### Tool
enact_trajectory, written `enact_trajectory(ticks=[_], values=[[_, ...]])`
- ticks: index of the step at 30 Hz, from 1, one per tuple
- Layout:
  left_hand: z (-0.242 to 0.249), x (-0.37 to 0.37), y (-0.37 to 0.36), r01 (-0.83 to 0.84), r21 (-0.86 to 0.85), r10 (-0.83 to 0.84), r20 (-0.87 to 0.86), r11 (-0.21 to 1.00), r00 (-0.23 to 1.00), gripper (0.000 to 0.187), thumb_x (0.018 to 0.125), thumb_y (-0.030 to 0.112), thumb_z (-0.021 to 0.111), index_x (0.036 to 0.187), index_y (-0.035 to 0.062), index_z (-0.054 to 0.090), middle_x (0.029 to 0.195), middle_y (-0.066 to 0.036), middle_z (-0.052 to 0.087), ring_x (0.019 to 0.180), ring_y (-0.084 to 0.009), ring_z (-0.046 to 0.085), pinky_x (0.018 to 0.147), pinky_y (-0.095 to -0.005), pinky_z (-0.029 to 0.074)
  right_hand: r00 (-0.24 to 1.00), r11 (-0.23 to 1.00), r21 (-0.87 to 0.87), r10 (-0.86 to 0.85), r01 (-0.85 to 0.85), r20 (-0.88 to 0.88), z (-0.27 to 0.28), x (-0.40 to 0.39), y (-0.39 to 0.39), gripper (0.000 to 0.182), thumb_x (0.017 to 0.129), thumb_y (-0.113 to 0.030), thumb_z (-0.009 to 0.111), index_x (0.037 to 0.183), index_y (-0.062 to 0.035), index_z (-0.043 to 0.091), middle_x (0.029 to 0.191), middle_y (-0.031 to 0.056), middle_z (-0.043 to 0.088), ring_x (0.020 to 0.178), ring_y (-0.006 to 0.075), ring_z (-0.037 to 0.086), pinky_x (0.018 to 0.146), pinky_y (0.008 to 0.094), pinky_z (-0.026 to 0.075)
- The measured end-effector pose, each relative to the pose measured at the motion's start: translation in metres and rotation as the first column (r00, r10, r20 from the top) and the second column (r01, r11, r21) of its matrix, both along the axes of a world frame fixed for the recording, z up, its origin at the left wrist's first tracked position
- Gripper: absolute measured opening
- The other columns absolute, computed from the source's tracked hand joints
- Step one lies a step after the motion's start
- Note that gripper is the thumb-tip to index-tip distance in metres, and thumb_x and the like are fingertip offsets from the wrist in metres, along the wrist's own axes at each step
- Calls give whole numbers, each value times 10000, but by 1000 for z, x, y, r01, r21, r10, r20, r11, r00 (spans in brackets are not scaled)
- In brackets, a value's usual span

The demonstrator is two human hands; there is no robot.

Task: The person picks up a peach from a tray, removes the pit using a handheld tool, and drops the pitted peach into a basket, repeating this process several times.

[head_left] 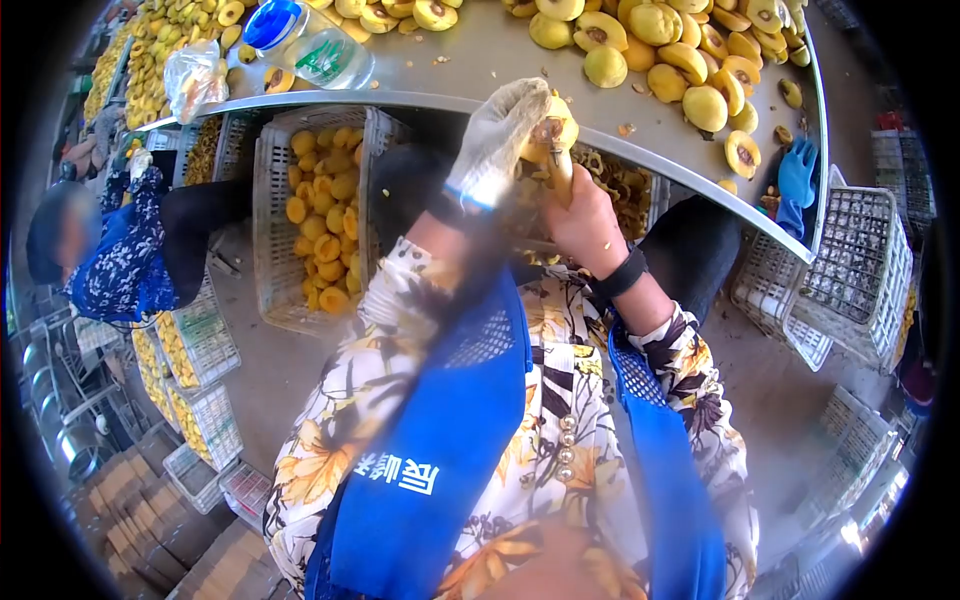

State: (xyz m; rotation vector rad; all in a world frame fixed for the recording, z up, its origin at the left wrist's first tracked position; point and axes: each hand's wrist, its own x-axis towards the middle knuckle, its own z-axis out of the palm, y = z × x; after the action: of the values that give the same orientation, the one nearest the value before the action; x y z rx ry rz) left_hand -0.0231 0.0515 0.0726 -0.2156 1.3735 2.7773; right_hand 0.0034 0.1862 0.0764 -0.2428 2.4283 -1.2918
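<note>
One steel table [480, 60] fills the top of the view from ten to two o'clock, its curved rim running down toward three. Scattered over it at twelve to one o'clock lie well over twenty yellow peach halves [690, 60], too many and too overlapped to count exactly; a second heap sits at eleven o'clock. Three white slatted crates show clearly: one crate [320, 210] under the table at ten o'clock holds pitted yellow halves, one empty crate [860, 270] stands at three o'clock, and one more sits behind the hands, partly hidden. One co-worker [120, 250] in a blue patterned top crouches at nine o'clock. One plastic water bottle [310, 40] with a blue cap lies on the table at eleven o'clock. One blue glove [797, 175] rests at the table's edge at two o'clock. Just above centre, the left hand [500, 140], in one white work glove, is closed around one peach [550, 135], while the bare right hand [585, 215] grips one pitting tool [562, 175] whose tip touches the fruit.
</note>
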Motion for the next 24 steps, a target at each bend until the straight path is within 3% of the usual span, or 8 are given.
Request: enact_trajectory(ticks=[2, 4, 6, 8, 13, 16, 20, 24], values=[[-20, 4, 14, -159, 88, 167, -97, 983, 981, 251, 847, 199, 592, 1033, 33, 565, 968, -134, 616, 786, -190, 600, 655, -283, 497, 1000, 999, -37, -26, 26, 14, -12, -1, -2, 272, 763, -142, 551, 930, 58, 469, 713, 206, 582, 633, 297, 598, 594, 366, 473], [-28, 7, 8, -52, 266, 90, -132, 963, 987, 201, 848, 174, 588, 998, 40, 579, 964, -123, 618, 794, -195, 599, 646, -293, 492, 998, 997, -76, -19, 23, 53, -13, 3, -6, 247, 771, -130, 530, 918, 55, 457, 688, 171, 573, 559, 241, 584, 514, 344, 466], [-46, -4, 8, -301, -374, 166, -354, 877, 921, 194, 834, 153, 603, 959, 6, 576, 794, -99, 592, 662, -180, 576, 562, -286, 479, 990, 989, -143, -17, 38, 142, -9, 6, -8, 216, 778, -115, 509, 901, 49, 442, 664, 144, 557, 483, 203, 557, 434, 322, 445], [-50, -4, 12, -389, -530, 187, -394, 753, 900, 197, 827, 146, 608, 939, -12, 575, 707, -85, 580, 588, -168, 563, 512, -280, 469, 959, 968, -237, -13, 83, 284, 4, 8, -10, 178, 783, -97, 488, 879, 39, 425, 640, 124, 535, 406, 184, 517, 355, 298, 410], [-18, -2, 21, -219, -172, 244, 142, 960, 959, 211, 835, 177, 588, 932, -9, 590, 699, -79, 586, 577, -149, 562, 503, -261, 462, 828, 918, -345, 32, 198, 560, 12, 11, -9, 114, 775, -56, 452, 849, 17, 404, 603, 90, 483, 353, 143, 443, 300, 273, 369], [-17, 0, 19, -174, -164, 205, 197, 971, 959, 223, 829, 197, 595, 919, -7, 601, 743, -72, 596, 614, -136, 567, 523, -248, 466, 799, 922, -340, 60, 185, 599, 10, 11, -8, 103, 775, -50, 455, 845, 11, 410, 600, 80, 475, 352, 133, 433, 301, 269, 373], [-49, 1, 2, -32, -443, 30, -11, 896, 999, 271, 789, 137, 559, 1043, 43, 568, 1009, -104, 596, 894, -236, 580, 786, -310, 461, 796, 904, -385, 92, 185, 598, 10, 15, -9, 92, 788, -63, 471, 842, -6, 423, 586, 64, 470, 353, 125, 432, 300, 257, 359], [-26, 2, 5, -120, -322, 125, -7, 939, 992, 252, 810, 204, 591, 994, 32, 582, 885, -81, 597, 757, -175, 578, 627, -279, 469, 796, 869, -475, 188, 138, 576, -1, 11, -6, 87, 788, -57, 492, 850, -28, 438, 562, 39, 465, 357, 106, 426, 306, 225, 331]])
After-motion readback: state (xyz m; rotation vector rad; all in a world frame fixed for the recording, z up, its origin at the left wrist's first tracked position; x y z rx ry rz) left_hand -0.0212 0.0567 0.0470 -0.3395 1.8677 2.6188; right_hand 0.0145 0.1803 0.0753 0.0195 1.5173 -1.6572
